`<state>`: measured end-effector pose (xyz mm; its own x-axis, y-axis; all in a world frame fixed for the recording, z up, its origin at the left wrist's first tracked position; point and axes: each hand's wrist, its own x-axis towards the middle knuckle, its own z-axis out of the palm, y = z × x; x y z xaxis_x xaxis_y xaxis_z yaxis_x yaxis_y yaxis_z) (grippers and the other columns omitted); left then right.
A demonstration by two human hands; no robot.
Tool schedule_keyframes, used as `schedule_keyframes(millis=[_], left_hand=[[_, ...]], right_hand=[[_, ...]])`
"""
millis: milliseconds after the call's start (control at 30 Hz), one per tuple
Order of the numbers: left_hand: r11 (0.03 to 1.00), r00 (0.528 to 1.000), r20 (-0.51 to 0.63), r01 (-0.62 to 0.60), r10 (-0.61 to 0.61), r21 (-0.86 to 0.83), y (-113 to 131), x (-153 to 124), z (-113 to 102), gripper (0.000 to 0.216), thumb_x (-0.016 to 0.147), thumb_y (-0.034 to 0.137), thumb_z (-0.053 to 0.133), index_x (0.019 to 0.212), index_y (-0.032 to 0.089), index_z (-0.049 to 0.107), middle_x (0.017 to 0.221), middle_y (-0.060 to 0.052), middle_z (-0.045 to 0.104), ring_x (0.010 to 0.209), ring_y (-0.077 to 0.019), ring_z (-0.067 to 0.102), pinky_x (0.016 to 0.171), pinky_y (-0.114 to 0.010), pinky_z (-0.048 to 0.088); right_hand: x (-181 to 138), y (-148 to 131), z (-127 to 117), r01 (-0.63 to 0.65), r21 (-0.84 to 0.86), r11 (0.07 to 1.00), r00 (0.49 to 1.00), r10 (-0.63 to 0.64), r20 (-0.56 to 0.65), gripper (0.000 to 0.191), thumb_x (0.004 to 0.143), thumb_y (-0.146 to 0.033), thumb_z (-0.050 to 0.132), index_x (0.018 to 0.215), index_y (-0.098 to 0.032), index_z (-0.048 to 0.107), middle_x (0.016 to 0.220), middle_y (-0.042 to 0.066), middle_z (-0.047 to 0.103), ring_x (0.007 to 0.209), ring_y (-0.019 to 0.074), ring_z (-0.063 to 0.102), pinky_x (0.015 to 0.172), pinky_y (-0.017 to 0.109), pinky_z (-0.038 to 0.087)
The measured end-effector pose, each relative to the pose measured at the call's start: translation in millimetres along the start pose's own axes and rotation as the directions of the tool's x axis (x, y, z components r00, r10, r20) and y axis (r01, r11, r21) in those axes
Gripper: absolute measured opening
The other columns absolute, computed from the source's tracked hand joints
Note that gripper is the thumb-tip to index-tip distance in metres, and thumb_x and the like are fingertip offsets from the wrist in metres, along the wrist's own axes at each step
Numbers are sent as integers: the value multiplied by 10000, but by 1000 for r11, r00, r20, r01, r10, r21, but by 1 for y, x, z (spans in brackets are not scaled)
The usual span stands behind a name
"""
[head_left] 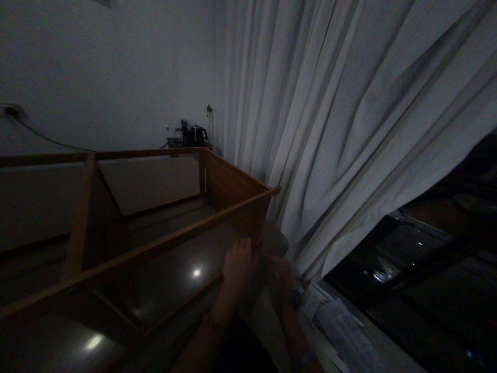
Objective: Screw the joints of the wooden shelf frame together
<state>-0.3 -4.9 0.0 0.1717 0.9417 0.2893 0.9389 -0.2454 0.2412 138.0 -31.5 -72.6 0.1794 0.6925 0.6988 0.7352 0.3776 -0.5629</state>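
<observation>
A large wooden frame (171, 228) with rails, a crosspiece and an end panel (238, 178) stands in front of me in dim light. My left hand (239, 261) is closed, its fingers bent around the lower edge of the frame's near right corner. Beside it, to the right, my right hand (278, 277) is also closed, with the fingertips close to the same corner. Shadow hides what lies between those fingers. Just behind the hands is a greyish rounded thing (275, 239) whose kind I cannot make out.
A long pale curtain (334, 119) hangs along the right side, close to the frame's corner. Papers (345, 326) lie on a ledge at the lower right, beside dark glass (404, 259). A black kettle (198, 134) stands on a small dark table at the back wall.
</observation>
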Motion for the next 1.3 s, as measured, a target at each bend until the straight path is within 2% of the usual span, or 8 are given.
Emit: schedule_keyframes(millis=[233,367,533,667,733,900,1067,1300], left_hand=[[1000,1000,-16,-23,23,-1,0,-1,0,248,932,317,398,1073,171,541,1045,-84,612,941,-220,573,721,-318,456],[1000,999,-24,-20,20,-3,0,-1,0,242,928,305,404,1072,172,545,1061,-82,610,949,-224,569,721,-331,462],[1000,1000,-11,2,-3,-17,0,0,0,248,921,309,422,1092,170,535,1084,-90,601,959,-222,568,736,-331,465],[1000,1000,-7,-6,6,-11,0,0,1,247,929,309,403,1086,172,536,1068,-89,599,962,-219,566,734,-322,464],[1000,1000,-10,-10,9,-11,-1,0,1,253,931,312,397,1090,171,534,1063,-88,600,968,-222,565,733,-323,464],[1000,1000,-13,-9,9,-6,-1,-1,1,260,933,300,393,1112,166,527,1088,-99,598,984,-222,561,763,-327,457],[1000,1000,-23,-17,17,-7,-1,-1,2,266,929,312,401,1103,163,536,1095,-99,602,978,-228,561,749,-333,462],[1000,1000,-13,-6,6,-11,-1,0,3,280,928,318,397,1121,167,531,1081,-92,603,976,-224,559,740,-320,460]], right_hand=[[0,-5,0,25,9,1000,999,-25,37,295,972,-318,420,1152,-228,636,1035,61,674,959,195,590,876,368,451],[1,-6,-1,28,11,1000,999,-28,18,286,957,-333,451,1140,-231,646,1022,68,678,947,201,600,866,377,465],[0,-8,3,-49,80,996,999,47,22,300,959,-380,440,1075,-226,669,1012,75,692,943,199,625,857,364,485],[2,-12,4,-209,150,967,978,210,8,361,930,-444,480,1161,-204,620,1102,92,679,974,198,642,861,352,499],[3,-14,3,-271,193,943,962,273,15,385,912,-480,493,1125,-193,635,1069,94,690,960,199,651,843,342,508],[5,-14,-2,-297,258,919,955,291,63,346,871,-494,537,938,-193,694,941,79,707,864,201,661,798,329,512],[5,-11,0,-312,273,910,949,311,50,301,829,-470,603,913,-197,696,902,75,696,857,212,633,836,358,483],[3,-18,4,-384,356,852,923,350,159,367,889,-480,503,985,-175,681,970,87,703,861,201,655,764,299,509]])
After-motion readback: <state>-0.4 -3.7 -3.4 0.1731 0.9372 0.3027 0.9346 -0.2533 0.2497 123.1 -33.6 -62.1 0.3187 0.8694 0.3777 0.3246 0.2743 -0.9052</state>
